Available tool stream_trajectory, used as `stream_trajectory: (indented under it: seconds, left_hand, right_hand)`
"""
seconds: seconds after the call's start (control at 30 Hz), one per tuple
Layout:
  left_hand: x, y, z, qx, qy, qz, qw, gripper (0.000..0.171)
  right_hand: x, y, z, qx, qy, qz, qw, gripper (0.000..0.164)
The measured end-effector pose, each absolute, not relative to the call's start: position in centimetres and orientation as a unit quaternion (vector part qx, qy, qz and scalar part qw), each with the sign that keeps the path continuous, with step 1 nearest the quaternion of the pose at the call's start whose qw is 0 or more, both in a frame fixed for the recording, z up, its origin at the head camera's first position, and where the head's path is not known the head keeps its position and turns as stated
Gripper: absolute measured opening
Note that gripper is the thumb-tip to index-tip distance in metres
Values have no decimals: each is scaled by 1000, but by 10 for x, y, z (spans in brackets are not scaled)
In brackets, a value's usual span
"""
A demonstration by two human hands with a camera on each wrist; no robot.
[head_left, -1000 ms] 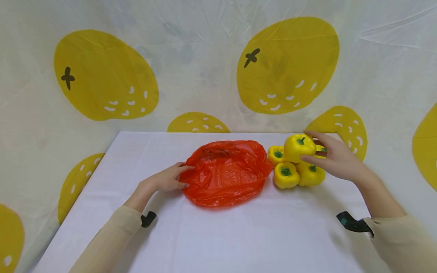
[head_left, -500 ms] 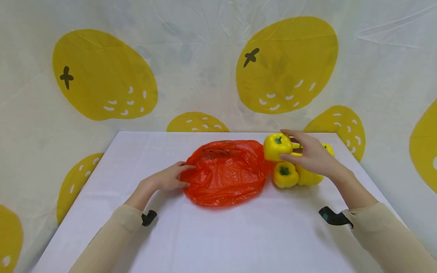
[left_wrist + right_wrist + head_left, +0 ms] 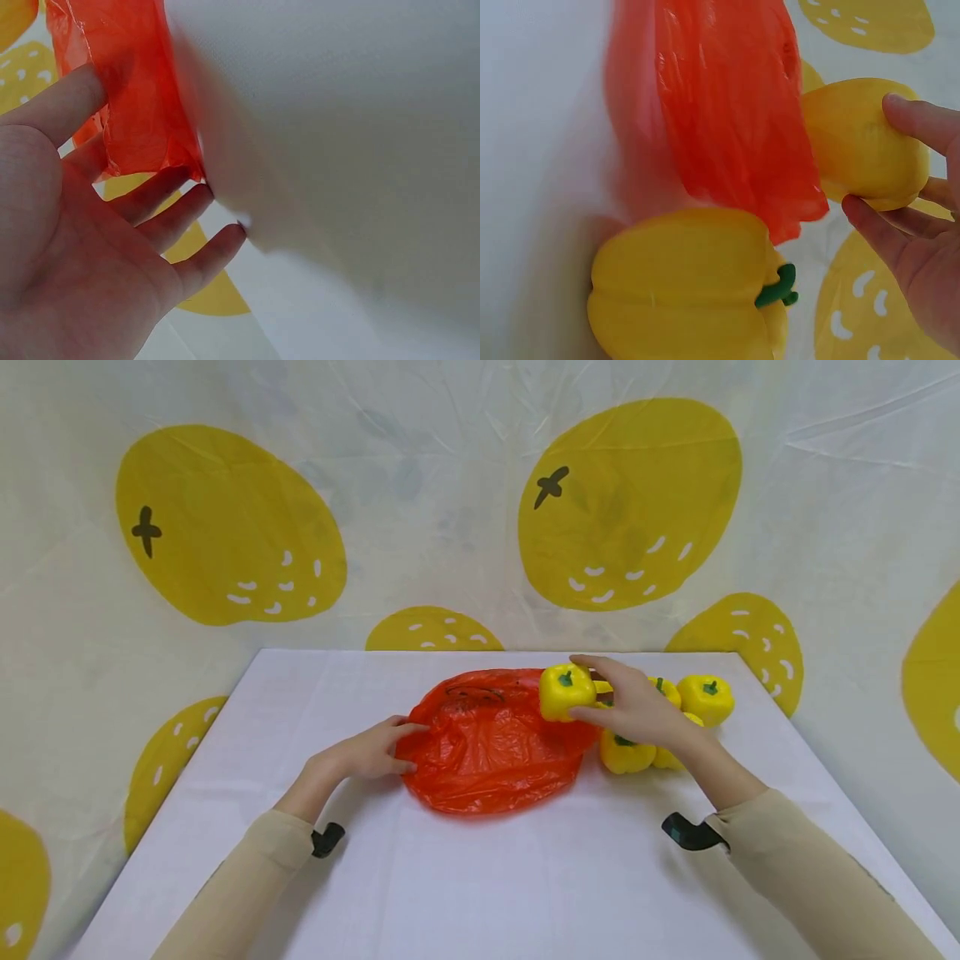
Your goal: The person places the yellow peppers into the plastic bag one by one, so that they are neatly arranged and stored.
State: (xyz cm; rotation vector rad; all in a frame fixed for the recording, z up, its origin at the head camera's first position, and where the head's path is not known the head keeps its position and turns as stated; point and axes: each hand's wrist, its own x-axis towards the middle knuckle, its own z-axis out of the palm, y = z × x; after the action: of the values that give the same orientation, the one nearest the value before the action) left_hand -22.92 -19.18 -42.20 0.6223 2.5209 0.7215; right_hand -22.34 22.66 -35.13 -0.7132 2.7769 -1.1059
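A red plastic bag (image 3: 480, 768) lies on the white table with its mouth spread wide. At its left rim is my left hand (image 3: 367, 750), fingers apart and fairly straight, with thumb and index tips over the rim. The left wrist view has the other fingers of that hand (image 3: 112, 247) beside the red film. My right hand (image 3: 637, 702) holds a yellow bell pepper (image 3: 567, 692) between thumb and fingers, above the bag's right rim. In the right wrist view, this pepper (image 3: 862, 142) is partly hidden behind the red film.
Several more yellow bell peppers stand right of the bag, including a far right pepper (image 3: 707, 699) and a front pepper (image 3: 627, 755); my right hand partly covers some. White cloth (image 3: 480, 893) covers the table. A fruit-print curtain (image 3: 435, 485) hangs behind.
My right hand has carried the bell pepper leftward from above the other peppers to the bag's right rim. My left hand and the bag stay where they were.
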Motion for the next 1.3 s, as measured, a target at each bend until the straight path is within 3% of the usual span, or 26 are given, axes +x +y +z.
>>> stream_trajectory:
  seconds: [1.3]
  left_hand:
    - [-227, -190, -422, 234, 918, 242, 209, 64]
  right_hand:
    - [-238, 156, -392, -278, 900, -331, 45, 77]
